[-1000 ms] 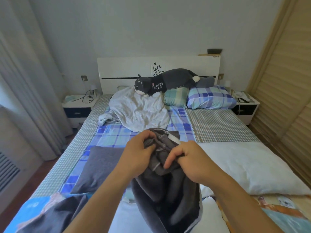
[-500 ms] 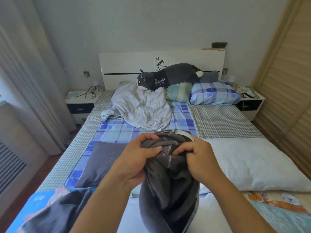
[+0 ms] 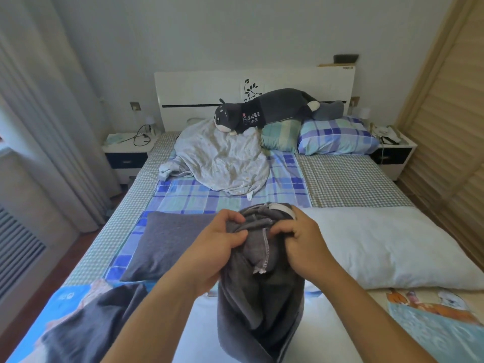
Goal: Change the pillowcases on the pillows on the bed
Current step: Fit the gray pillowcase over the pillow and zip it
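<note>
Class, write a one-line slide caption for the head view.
Both hands, left hand and right hand, grip a bunched grey pillowcase beside a bare white pillow.

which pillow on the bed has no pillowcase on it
The bare white pillow lying beside the right hand. The dark grey pillow and the blue plaid pillow at the headboard are both covered.
</note>
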`<state>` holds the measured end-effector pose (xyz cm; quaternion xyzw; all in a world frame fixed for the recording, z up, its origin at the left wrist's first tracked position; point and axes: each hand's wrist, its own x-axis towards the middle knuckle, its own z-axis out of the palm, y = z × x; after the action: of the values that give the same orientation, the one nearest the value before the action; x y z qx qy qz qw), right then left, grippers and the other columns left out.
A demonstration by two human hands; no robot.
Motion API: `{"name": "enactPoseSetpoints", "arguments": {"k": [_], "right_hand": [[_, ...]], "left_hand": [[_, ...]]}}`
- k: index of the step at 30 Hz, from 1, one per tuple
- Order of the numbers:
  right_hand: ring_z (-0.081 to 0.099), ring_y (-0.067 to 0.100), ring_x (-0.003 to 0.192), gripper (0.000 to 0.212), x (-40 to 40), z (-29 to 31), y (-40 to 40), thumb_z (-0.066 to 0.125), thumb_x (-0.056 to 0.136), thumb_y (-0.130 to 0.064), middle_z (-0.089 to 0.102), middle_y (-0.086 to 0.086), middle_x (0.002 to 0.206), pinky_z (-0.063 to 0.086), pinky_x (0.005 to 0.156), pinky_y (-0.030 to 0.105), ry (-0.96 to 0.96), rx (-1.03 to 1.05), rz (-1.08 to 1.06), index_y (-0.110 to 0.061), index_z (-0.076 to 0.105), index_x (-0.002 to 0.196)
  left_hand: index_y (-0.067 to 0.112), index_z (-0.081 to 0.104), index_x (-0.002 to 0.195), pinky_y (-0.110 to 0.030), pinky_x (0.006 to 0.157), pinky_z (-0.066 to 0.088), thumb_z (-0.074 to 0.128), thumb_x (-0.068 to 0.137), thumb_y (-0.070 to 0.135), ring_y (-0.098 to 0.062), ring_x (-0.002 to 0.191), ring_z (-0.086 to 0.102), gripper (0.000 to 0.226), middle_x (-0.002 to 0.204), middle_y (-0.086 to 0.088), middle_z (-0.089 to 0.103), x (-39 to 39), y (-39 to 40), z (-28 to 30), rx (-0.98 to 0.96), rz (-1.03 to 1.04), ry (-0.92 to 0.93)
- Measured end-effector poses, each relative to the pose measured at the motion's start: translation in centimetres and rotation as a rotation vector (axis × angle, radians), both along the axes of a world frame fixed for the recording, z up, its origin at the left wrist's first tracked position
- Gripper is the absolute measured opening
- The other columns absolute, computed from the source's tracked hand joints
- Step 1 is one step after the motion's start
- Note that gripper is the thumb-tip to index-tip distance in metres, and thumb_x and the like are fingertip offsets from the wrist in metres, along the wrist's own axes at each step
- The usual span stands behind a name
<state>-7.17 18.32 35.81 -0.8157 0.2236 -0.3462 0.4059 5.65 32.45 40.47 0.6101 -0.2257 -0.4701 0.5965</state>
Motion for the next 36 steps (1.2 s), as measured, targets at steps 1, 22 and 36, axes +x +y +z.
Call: {"name": "enactPoseSetpoints", "arguments": {"k": [1, 22, 36], "right_hand": [[0.060, 0.007, 0.110, 0.070, 0.6, 0.1, 0.1, 0.043, 0.067, 0.022, 0.064, -0.005, 0.114, 0.045, 0.098, 0.018, 0.016, 0.074, 0.015, -0.043, 0.069, 0.062], [0.065, 0.029, 0.100, 0.028, 26.1, -15.8, 3.1, 0.050, 0.091, -0.011, 0.070, 0.014, 0.117, 0.050, 0.081, 0.028, 0.924, 0.026, 0.176, -0.012, 0.075, 0.105], [0.037, 0.038, 0.134, 0.093, 23.7, -40.8, 18.2, 0.065, 0.089, -0.027, 0.024, 0.012, 0.155, 0.040, 0.102, 0.054, 1.452, -0.182, 0.021, -0.027, 0.002, 0.158]], "left_hand": [[0.018, 0.059, 0.104, -0.030, 0.061, 0.055, 0.052, 0.099, -0.003, -0.022, 0.078, 0.069, 0.023, 0.103, -0.018, 0.069, 0.7, 0.1, 0.1, 0.014, -0.033, -0.061], [0.020, 0.062, 0.121, -0.010, 0.088, 0.048, 0.053, 0.098, -0.003, -0.005, 0.103, 0.063, 0.034, 0.109, 0.010, 0.067, 21.6, 16.4, -15.3, 0.201, 0.617, -0.494], [0.041, 0.056, 0.133, -0.013, 0.091, 0.050, 0.050, 0.104, 0.008, 0.004, 0.119, 0.059, 0.044, 0.135, 0.018, 0.059, 15.8, 22.8, -33.7, 0.220, 0.866, 0.003]]}}
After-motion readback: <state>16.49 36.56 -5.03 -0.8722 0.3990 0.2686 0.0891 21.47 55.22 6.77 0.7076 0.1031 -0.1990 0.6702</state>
